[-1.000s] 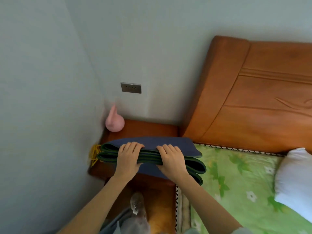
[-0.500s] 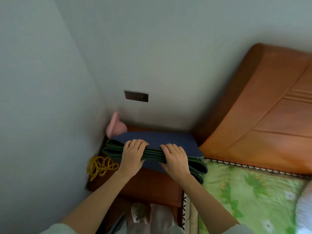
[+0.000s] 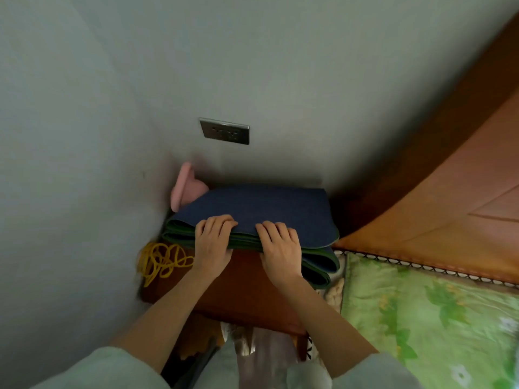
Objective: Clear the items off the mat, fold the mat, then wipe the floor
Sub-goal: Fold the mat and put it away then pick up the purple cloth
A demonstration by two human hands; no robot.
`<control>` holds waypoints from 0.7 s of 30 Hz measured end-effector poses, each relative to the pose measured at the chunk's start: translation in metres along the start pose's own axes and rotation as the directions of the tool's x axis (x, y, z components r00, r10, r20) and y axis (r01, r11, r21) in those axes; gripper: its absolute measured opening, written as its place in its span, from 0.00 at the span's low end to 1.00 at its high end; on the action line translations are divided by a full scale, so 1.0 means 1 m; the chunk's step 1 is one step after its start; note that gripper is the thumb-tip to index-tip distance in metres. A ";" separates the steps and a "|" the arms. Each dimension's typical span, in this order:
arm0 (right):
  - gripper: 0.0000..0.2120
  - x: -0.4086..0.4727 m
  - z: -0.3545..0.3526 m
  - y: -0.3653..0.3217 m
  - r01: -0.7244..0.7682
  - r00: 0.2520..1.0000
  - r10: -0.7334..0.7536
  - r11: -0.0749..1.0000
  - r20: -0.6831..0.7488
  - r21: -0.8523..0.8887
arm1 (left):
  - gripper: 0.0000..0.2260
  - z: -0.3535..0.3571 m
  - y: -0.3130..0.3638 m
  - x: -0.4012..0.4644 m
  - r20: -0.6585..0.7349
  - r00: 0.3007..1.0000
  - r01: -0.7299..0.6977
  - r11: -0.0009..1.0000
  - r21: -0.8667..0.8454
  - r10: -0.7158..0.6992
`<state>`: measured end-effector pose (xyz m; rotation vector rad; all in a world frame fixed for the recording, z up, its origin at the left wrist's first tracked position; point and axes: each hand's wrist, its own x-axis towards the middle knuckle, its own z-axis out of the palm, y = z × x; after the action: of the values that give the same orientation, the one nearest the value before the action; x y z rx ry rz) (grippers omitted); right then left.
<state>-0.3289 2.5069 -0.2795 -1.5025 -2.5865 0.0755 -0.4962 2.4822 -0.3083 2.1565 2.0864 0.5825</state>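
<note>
The folded mat [image 3: 261, 209], blue on top with green edges, lies on a brown wooden nightstand [image 3: 247, 287] in the room's corner. My left hand [image 3: 213, 242] grips the mat's near folded edge, fingers curled over the top. My right hand [image 3: 278, 248] grips the same edge just to the right. The mat's right end hangs past the nightstand toward the bed.
A pink object [image 3: 185, 189] sits in the corner behind the mat. A yellow cord [image 3: 163, 259] lies at the nightstand's left edge. A wall socket [image 3: 224, 131] is above. The wooden headboard [image 3: 449, 192] and green floral bedding [image 3: 435, 318] fill the right side.
The mat has slid farther back onto the nightstand toward the wall with both hands on it. The view has tilted and drawn closer.
</note>
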 end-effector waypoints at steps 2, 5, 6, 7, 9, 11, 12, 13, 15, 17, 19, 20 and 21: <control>0.25 -0.003 0.003 -0.007 -0.023 0.999 0.022 1.000 0.031 0.004 | 0.25 0.001 -0.003 -0.006 0.018 1.000 0.012 1.000 0.000 -0.012; 0.27 -0.015 0.008 -0.018 -0.048 0.990 0.046 0.999 0.131 0.016 | 0.25 0.002 -0.005 -0.026 0.086 0.996 0.032 0.999 0.014 -0.033; 0.29 -0.022 0.012 -0.022 -0.047 0.983 0.042 0.999 0.179 0.020 | 0.26 0.004 -0.006 -0.036 0.119 0.993 0.023 0.999 0.031 -0.027; 0.32 -0.030 0.016 -0.028 -0.037 0.971 0.031 0.999 0.235 0.024 | 0.28 0.005 -0.008 -0.048 0.161 0.987 0.009 0.998 0.055 -0.018; 0.37 -0.046 0.025 -0.040 0.013 0.942 -0.016 1.000 0.336 0.012 | 0.33 0.009 -0.012 -0.071 0.264 0.964 -0.022 0.994 0.104 -0.007; 0.39 -0.061 0.036 -0.051 0.093 0.914 -0.073 0.995 0.399 -0.031 | 0.41 0.013 -0.014 -0.088 0.370 0.929 -0.046 0.987 0.157 -0.016; 0.38 -0.067 0.041 -0.055 0.123 0.906 -0.089 0.991 0.414 -0.058 | 0.45 0.016 -0.015 -0.094 0.419 0.908 -0.055 0.981 0.187 -0.029; 0.38 -0.073 0.046 -0.058 0.142 0.896 -0.099 0.988 0.433 -0.068 | 0.48 0.020 -0.015 -0.099 0.459 0.888 -0.064 0.976 0.209 -0.040; 0.38 -0.082 0.056 -0.061 0.153 0.873 -0.120 0.988 0.472 -0.033 | 0.52 0.027 -0.015 -0.106 0.514 0.857 -0.104 0.969 0.224 -0.027; 0.38 -0.092 0.068 -0.059 0.154 0.861 -0.148 0.988 0.487 0.029 | 0.51 0.037 -0.015 -0.113 0.565 0.825 -0.167 0.960 0.223 0.013; 0.43 -0.106 0.081 -0.054 0.168 0.850 -0.199 0.980 0.488 0.106 | 0.50 0.048 -0.017 -0.121 0.613 0.789 -0.216 0.952 0.217 0.039; 0.46 -0.113 0.087 -0.051 0.177 0.836 -0.222 0.975 0.502 0.135 | 0.50 0.053 -0.018 -0.126 0.642 0.766 -0.227 0.949 0.219 0.035; 0.49 -0.119 0.093 -0.048 0.188 0.817 -0.241 0.970 0.523 0.154 | 0.53 0.059 -0.019 -0.130 0.670 0.742 -0.231 0.948 0.218 0.027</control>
<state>-0.3261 2.3828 -0.3777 -1.2789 -3.1088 0.6835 -0.4944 2.3680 -0.3959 2.1969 1.6875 -0.4811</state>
